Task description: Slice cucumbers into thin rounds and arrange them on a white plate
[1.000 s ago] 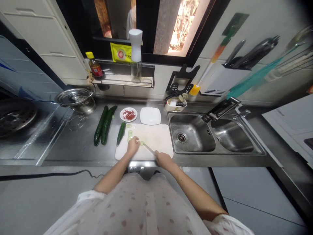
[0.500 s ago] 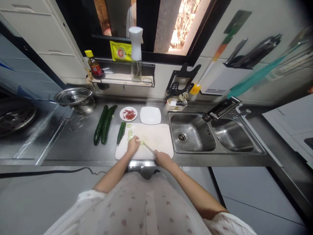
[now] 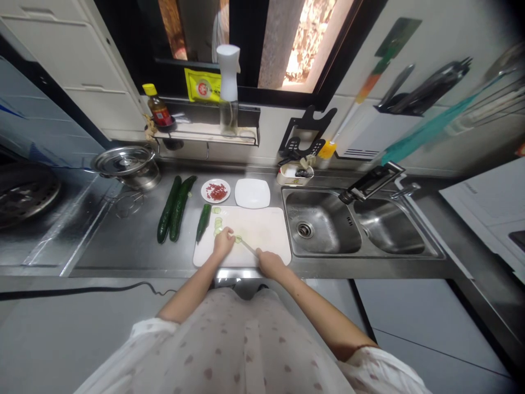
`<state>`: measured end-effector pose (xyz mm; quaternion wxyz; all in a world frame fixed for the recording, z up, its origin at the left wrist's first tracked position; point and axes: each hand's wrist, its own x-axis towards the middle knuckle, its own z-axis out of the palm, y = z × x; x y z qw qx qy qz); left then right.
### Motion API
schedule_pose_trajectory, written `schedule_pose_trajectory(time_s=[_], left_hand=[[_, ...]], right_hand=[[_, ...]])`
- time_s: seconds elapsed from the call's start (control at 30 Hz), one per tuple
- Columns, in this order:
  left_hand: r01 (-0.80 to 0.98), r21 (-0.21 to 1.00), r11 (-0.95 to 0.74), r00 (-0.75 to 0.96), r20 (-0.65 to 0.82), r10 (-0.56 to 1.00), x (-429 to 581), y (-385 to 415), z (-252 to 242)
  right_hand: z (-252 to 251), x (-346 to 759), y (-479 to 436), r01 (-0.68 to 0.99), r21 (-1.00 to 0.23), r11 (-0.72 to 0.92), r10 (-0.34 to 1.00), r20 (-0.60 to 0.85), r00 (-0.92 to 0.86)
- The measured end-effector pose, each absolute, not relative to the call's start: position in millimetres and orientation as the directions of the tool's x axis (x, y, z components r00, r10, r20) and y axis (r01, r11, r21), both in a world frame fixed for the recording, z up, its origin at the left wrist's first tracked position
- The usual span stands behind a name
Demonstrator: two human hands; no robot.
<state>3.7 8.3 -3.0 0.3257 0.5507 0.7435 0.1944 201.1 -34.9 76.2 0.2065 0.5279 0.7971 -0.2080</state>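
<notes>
My left hand point(image 3: 223, 242) is closed over the white cutting board point(image 3: 266, 221), its fingertips pinched at a small pale green cucumber slice point(image 3: 238, 239). The fingers partly cover what they hold. In my right hand point(image 3: 270, 264) is the handle of a knife point(image 3: 249, 248), the blade pointing up and left with its tip at that slice. More cucumber slices point(image 3: 218, 222) lie in a short row along the left of the board. A cut piece of dark green cucumber point(image 3: 203, 222) rests at the board's left edge.
Two whole cucumbers point(image 3: 175, 210) lie farther left, near a lidded steel pot point(image 3: 131, 167). Behind the board stand a plate of chopped red pieces point(image 3: 216, 191) and a white plate point(image 3: 252, 193). To the right is a double sink point(image 3: 324, 221) with a black faucet point(image 3: 371, 183).
My right hand and the knife have shifted slightly left and away from me. The left hand stays nearly in place.
</notes>
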Motion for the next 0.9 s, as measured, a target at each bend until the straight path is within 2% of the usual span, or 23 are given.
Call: schedule_pose_trajectory(time_s=[0.9], left_hand=[[0.671, 0.673, 0.311, -0.184, -0.256, 0.949, 3, 9, -7]], right_hand=[[83, 209, -40, 0.937, -0.105, 0.333, 0.732, -0.598, -0.327]])
